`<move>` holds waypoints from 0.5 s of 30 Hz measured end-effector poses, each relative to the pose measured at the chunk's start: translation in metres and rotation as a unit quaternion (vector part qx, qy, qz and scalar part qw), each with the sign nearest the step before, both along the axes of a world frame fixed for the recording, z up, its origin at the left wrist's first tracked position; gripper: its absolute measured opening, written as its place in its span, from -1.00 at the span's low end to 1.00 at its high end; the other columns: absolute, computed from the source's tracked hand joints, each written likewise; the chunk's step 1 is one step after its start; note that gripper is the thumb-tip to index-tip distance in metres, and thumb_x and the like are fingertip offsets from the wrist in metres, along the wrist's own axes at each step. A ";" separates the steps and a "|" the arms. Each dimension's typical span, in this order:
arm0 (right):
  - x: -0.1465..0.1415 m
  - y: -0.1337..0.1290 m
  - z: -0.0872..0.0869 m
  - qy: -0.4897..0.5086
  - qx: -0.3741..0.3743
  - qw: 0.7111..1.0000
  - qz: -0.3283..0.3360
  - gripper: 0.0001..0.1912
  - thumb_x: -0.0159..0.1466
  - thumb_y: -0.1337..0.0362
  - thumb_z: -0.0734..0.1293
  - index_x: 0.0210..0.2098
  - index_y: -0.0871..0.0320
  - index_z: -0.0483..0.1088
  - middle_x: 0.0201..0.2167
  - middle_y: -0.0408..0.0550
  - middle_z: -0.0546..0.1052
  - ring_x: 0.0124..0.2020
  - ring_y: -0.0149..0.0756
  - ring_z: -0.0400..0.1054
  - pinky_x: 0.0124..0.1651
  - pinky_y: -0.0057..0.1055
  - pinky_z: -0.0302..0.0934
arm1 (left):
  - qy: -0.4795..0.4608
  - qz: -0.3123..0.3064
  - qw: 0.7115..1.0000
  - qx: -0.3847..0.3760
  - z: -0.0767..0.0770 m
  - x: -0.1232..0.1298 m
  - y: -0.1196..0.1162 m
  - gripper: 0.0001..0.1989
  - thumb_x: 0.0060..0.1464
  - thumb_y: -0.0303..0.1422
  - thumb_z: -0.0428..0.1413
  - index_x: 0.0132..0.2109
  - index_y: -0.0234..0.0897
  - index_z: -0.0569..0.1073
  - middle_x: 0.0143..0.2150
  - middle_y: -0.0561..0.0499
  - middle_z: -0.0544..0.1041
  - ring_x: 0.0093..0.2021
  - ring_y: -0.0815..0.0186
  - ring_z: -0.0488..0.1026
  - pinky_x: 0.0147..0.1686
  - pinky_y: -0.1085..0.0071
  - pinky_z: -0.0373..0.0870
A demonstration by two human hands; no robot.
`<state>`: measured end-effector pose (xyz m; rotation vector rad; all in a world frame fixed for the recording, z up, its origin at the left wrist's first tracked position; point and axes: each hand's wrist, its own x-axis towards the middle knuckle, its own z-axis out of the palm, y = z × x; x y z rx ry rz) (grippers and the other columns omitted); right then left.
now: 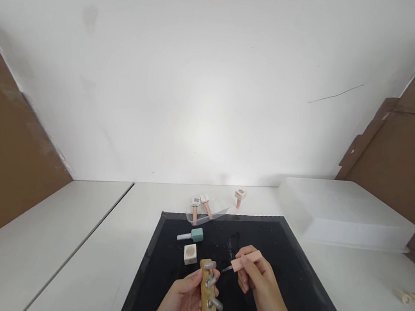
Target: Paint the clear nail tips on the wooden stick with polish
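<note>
My left hand (182, 297) is closed around a yellowish wooden strip (208, 298) that carries several greyish nail tips (216, 304) on small metal mounts. Between the fingers of my right hand (257, 278) is a nail polish brush (246, 260) with a flat pink cap as its handle. Its thin stem points left and down, the bristle end close to the upper nail tips; whether it touches one I cannot tell. Beyond the strip, a white block with a round hollow (190, 254) sits on the black mat (273, 238). A teal polish bottle with a white cap (196, 234) lies behind it.
At the mat's far edge, a clear tray (219, 213) holds two pink-handled bottles (195, 209). Another pink-and-white piece (240, 195) lies right of it. A white box (350, 216) stands at the right, with small cream pieces (406, 297) in front. Brown panels flank the white wall.
</note>
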<state>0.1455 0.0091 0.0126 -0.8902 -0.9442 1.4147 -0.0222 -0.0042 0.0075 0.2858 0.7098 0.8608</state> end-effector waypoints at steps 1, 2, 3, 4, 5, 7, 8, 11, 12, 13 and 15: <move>0.000 0.000 -0.002 0.002 0.000 1.000 0.001 -0.69 0.13 0.04 0.34 -0.43 0.19 0.35 -0.72 -0.31 0.14 -0.68 -0.52 -0.03 -0.62 -0.54 -0.08 | -0.001 0.002 1.000 0.002 0.001 0.000 0.000 -0.77 0.06 -0.34 0.03 -0.24 -0.42 0.49 -0.48 -0.06 0.50 -0.48 0.37 0.44 -0.54 0.51 0.20; -0.001 0.001 -0.003 0.004 0.001 1.000 0.000 -0.69 0.13 0.03 0.34 -0.43 0.19 0.35 -0.73 -0.31 0.13 -0.68 -0.52 -0.03 -0.62 -0.54 -0.08 | 0.002 0.004 1.000 0.001 0.001 0.000 0.000 -0.77 0.06 -0.34 0.03 -0.25 -0.42 0.49 -0.48 -0.06 0.50 -0.49 0.37 0.44 -0.55 0.51 0.20; -0.002 0.001 -0.005 0.006 0.003 1.000 -0.002 -0.69 0.12 0.03 0.34 -0.43 0.19 0.35 -0.73 -0.31 0.13 -0.68 -0.51 -0.03 -0.63 -0.53 -0.09 | 0.009 0.006 1.000 -0.001 0.002 0.000 0.000 -0.76 0.06 -0.34 0.03 -0.25 -0.43 0.49 -0.49 -0.06 0.50 -0.49 0.38 0.44 -0.54 0.51 0.20; -0.002 0.001 -0.006 0.007 0.006 1.000 -0.006 -0.68 0.11 0.03 0.35 -0.43 0.19 0.35 -0.73 -0.31 0.12 -0.68 -0.51 -0.04 -0.63 -0.53 -0.09 | 0.016 0.010 1.000 -0.004 0.003 0.000 0.000 -0.76 0.07 -0.34 0.02 -0.25 -0.43 0.49 -0.49 -0.05 0.50 -0.50 0.38 0.44 -0.53 0.50 0.21; -0.002 0.001 -0.007 0.008 0.010 1.000 -0.010 -0.68 0.11 0.03 0.35 -0.44 0.19 0.35 -0.73 -0.31 0.12 -0.68 -0.50 -0.04 -0.63 -0.53 -0.09 | 0.023 0.012 1.000 -0.005 0.004 0.000 -0.001 -0.76 0.07 -0.34 0.02 -0.24 -0.44 0.49 -0.49 -0.05 0.50 -0.50 0.38 0.44 -0.51 0.50 0.23; -0.003 0.001 -0.008 0.012 0.018 1.000 -0.016 -0.69 0.10 0.03 0.35 -0.44 0.18 0.35 -0.73 -0.31 0.12 -0.68 -0.50 -0.04 -0.63 -0.52 -0.10 | 0.032 0.016 0.999 -0.006 0.006 0.001 -0.001 -0.75 0.08 -0.34 0.01 -0.22 -0.44 0.48 -0.49 -0.05 0.51 -0.49 0.38 0.44 -0.50 0.49 0.24; -0.002 0.001 -0.008 0.014 0.022 1.000 -0.018 -0.69 0.10 0.03 0.35 -0.44 0.18 0.35 -0.73 -0.31 0.12 -0.69 -0.50 -0.05 -0.63 -0.52 -0.10 | 0.033 0.017 0.999 -0.004 0.007 0.001 -0.001 -0.74 0.08 -0.34 0.01 -0.22 -0.45 0.48 -0.49 -0.05 0.51 -0.49 0.38 0.44 -0.49 0.49 0.25; -0.001 0.001 -0.008 0.018 0.032 0.999 -0.026 -0.69 0.09 0.03 0.36 -0.45 0.18 0.34 -0.74 -0.31 0.13 -0.69 -0.49 -0.04 -0.63 -0.51 -0.11 | 0.036 0.009 0.999 0.002 0.008 0.001 -0.002 -0.73 0.07 -0.32 0.01 -0.22 -0.46 0.48 -0.50 -0.05 0.50 -0.52 0.39 0.43 -0.51 0.49 0.24; -0.001 0.001 -0.007 0.020 0.036 0.999 -0.028 -0.69 0.09 0.03 0.36 -0.45 0.18 0.34 -0.74 -0.31 0.13 -0.69 -0.49 -0.04 -0.62 -0.50 -0.11 | 0.036 0.008 0.999 0.005 0.008 0.001 -0.002 -0.73 0.07 -0.32 0.01 -0.21 -0.45 0.48 -0.49 -0.05 0.50 -0.53 0.39 0.42 -0.52 0.49 0.23; 0.000 0.002 -0.007 0.023 0.038 0.999 -0.028 -0.69 0.09 0.03 0.36 -0.45 0.18 0.34 -0.74 -0.31 0.14 -0.69 -0.49 -0.04 -0.62 -0.50 -0.11 | 0.036 0.006 0.999 0.008 0.008 0.001 -0.003 -0.73 0.07 -0.32 0.01 -0.21 -0.45 0.47 -0.49 -0.06 0.50 -0.54 0.40 0.42 -0.53 0.50 0.23; 0.000 0.002 -0.008 0.035 0.039 0.998 -0.023 -0.70 0.10 0.05 0.35 -0.44 0.17 0.34 -0.74 -0.31 0.14 -0.69 -0.49 -0.05 -0.61 -0.50 -0.13 | 0.033 0.004 0.999 0.014 0.007 0.000 -0.004 -0.74 0.07 -0.32 0.02 -0.21 -0.44 0.47 -0.48 -0.06 0.51 -0.53 0.41 0.42 -0.52 0.50 0.23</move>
